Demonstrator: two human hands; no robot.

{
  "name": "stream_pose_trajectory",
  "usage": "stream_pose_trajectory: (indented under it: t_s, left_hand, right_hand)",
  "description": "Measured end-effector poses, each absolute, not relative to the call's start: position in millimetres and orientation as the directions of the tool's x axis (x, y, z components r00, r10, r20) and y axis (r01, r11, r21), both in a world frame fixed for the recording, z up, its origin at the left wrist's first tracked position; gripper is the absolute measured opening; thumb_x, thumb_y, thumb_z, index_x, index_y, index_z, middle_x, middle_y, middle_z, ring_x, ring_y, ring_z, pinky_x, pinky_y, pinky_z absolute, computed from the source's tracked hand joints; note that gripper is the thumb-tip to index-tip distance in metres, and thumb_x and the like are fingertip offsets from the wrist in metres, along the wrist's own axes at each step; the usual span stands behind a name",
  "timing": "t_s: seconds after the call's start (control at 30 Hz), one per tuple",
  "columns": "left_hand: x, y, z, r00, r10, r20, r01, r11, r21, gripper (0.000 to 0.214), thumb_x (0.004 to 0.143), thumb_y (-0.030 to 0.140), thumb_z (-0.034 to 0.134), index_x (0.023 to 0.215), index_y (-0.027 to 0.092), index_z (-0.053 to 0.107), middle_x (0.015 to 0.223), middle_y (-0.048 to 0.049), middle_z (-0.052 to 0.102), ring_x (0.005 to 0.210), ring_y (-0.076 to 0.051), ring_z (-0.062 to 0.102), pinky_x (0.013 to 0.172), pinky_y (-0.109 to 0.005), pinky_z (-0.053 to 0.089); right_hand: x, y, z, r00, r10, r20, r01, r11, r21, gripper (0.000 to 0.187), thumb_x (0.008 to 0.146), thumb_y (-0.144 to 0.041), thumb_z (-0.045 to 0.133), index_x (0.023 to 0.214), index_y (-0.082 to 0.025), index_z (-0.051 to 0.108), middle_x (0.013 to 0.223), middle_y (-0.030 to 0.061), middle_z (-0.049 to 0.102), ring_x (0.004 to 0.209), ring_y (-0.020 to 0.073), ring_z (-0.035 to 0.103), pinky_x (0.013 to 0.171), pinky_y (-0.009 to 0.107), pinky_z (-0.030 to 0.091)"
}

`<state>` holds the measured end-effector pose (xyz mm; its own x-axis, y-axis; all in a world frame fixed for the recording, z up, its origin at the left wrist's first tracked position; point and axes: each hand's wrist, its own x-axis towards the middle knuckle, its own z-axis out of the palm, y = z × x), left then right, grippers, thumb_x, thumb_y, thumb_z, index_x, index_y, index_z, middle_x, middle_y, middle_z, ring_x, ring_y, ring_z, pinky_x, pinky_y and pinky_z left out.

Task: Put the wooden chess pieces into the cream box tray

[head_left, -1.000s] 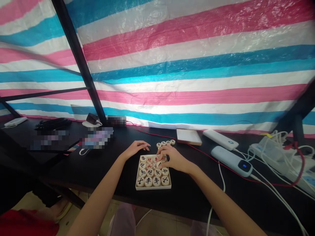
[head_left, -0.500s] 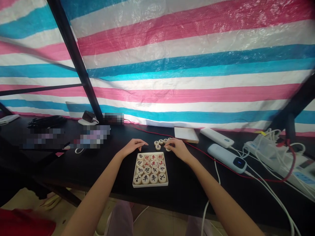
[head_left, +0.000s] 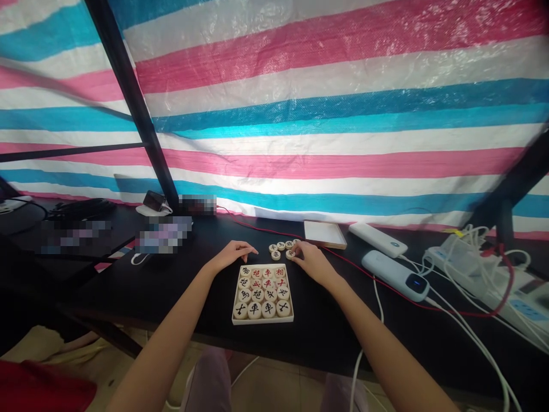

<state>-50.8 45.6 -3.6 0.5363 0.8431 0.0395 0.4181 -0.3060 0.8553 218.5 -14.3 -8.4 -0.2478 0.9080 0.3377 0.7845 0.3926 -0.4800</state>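
Note:
A white box [head_left: 263,322] stands on the dark table, filled with rows of round Chinese chess pieces marked in red and black. Behind it lies a small group of loose pieces, among them one piece [head_left: 275,255] at the front left. My right hand [head_left: 312,260] has its thumb and fingertips closed on a Chinese chess piece [head_left: 289,254] at the group's front right; its fingers partly cover the pieces behind. My left hand [head_left: 231,256] rests on the table behind the box's left corner, fingers stretched out, holding nothing.
A shallow box lid [head_left: 325,233] lies behind my right hand. To the right are a white power bank [head_left: 377,239], a light blue power bank [head_left: 394,276] and a power strip with tangled cables [head_left: 476,269]. A red cable [head_left: 261,230] crosses the table's back.
My right hand's fingertips have shifted slightly, and the front right piece now shows more, close to its neighbours. My left hand stays in place.

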Motion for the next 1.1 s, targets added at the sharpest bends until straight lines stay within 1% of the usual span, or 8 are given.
stream_pose_trajectory:
  t_s: [0.1, 0.17, 0.27, 0.37, 0.53, 0.63, 0.8, 1.1]
  left_hand:
    - [-50.1, 44.9, -2.6, 0.543, 0.839, 0.033, 0.412, -0.301, 0.86, 0.041, 0.076, 0.049, 0.05, 0.09, 0.015, 0.069, 0.056, 0.0001, 0.055, 0.062, -0.014, 0.053, 0.066, -0.025, 0.038]
    - [-49.4, 44.4, -1.8, 0.545, 0.838, 0.028, 0.407, -0.294, 0.865, 0.041, 0.076, 0.048, 0.051, 0.09, 0.014, 0.068, 0.057, -0.0001, 0.056, 0.063, -0.014, 0.054, 0.067, -0.026, 0.039]
    - [-48.7, 43.9, -1.0, 0.546, 0.838, 0.022, 0.405, -0.287, 0.868, 0.039, 0.077, 0.047, 0.051, 0.089, 0.014, 0.068, 0.059, -0.0008, 0.058, 0.064, -0.015, 0.055, 0.068, -0.026, 0.039]
    - [-48.6, 43.1, -0.8, 0.545, 0.838, 0.021, 0.407, -0.286, 0.867, 0.038, 0.077, 0.046, 0.05, 0.09, 0.014, 0.068, 0.061, -0.0017, 0.059, 0.066, -0.015, 0.055, 0.068, -0.026, 0.039]
    - [-48.1, 41.2, -0.1, 0.544, 0.839, 0.029, 0.404, -0.292, 0.867, 0.037, 0.077, 0.045, 0.051, 0.089, 0.015, 0.068, 0.065, -0.0027, 0.061, 0.069, -0.016, 0.055, 0.068, -0.026, 0.039]
    - [-47.2, 40.7, 1.0, 0.545, 0.838, 0.029, 0.402, -0.292, 0.868, 0.037, 0.078, 0.045, 0.05, 0.089, 0.015, 0.068, 0.066, -0.0032, 0.062, 0.07, -0.016, 0.056, 0.068, -0.027, 0.039]
    - [-46.6, 41.4, 1.3, 0.538, 0.843, 0.011, 0.406, -0.27, 0.873, 0.035, 0.078, 0.043, 0.051, 0.089, 0.014, 0.068, 0.069, -0.004, 0.064, 0.072, -0.016, 0.058, 0.07, -0.027, 0.039]
    - [-47.1, 43.2, -0.9, 0.548, 0.836, 0.014, 0.397, -0.274, 0.876, 0.035, 0.077, 0.043, 0.052, 0.088, 0.014, 0.068, 0.072, -0.0051, 0.065, 0.074, -0.016, 0.058, 0.072, -0.027, 0.041]
  right_hand:
    - [214.3, -13.8, -10.6, -0.259, 0.885, 0.386, 0.785, 0.426, -0.449, 0.01, 0.079, -0.009, 0.049, 0.079, -0.019, 0.051, 0.088, 0.002, 0.057, 0.082, 0.0142, 0.054, 0.07, 0.025, 0.039]
    - [212.6, -12.9, -12.3, -0.261, 0.88, 0.397, 0.789, 0.431, -0.437, 0.011, 0.08, -0.009, 0.048, 0.078, -0.019, 0.051, 0.09, 0.0026, 0.056, 0.082, 0.0142, 0.054, 0.071, 0.025, 0.039]
    - [210.7, -12.1, -13.9, -0.241, 0.887, 0.395, 0.806, 0.41, -0.428, 0.005, 0.081, -0.019, 0.054, 0.077, -0.019, 0.052, 0.089, 0.0025, 0.054, 0.077, 0.0144, 0.053, 0.068, 0.026, 0.038]
    - [207.8, -12.2, -14.3, -0.215, 0.885, 0.413, 0.825, 0.391, -0.408, 0.013, 0.079, -0.029, 0.059, 0.075, -0.019, 0.051, 0.088, 0.0022, 0.053, 0.073, 0.0142, 0.053, 0.067, 0.027, 0.038]
    - [206.1, -11.3, -14.5, -0.254, 0.849, 0.463, 0.822, 0.442, -0.36, 0.011, 0.081, -0.024, 0.056, 0.073, -0.019, 0.05, 0.087, 0.0021, 0.053, 0.081, 0.0159, 0.053, 0.069, 0.027, 0.037]
    - [208.2, -9.0, -16.2, -0.279, 0.839, 0.467, 0.769, 0.486, -0.415, 0.013, 0.082, -0.021, 0.055, 0.071, -0.019, 0.048, 0.083, 0.0015, 0.053, 0.079, 0.0149, 0.052, 0.07, 0.027, 0.038]
    - [210.6, -4.3, -20.7, -0.302, 0.818, 0.49, 0.666, 0.549, -0.505, 0.017, 0.081, -0.019, 0.055, 0.067, -0.019, 0.045, 0.084, 0.0018, 0.052, 0.078, 0.014, 0.052, 0.072, 0.027, 0.04]
    - [209.7, -1.7, -23.9, -0.277, 0.819, 0.502, 0.658, 0.543, -0.522, 0.019, 0.078, -0.018, 0.058, 0.066, -0.019, 0.044, 0.082, 0.0013, 0.051, 0.074, 0.0137, 0.052, 0.071, 0.028, 0.041]
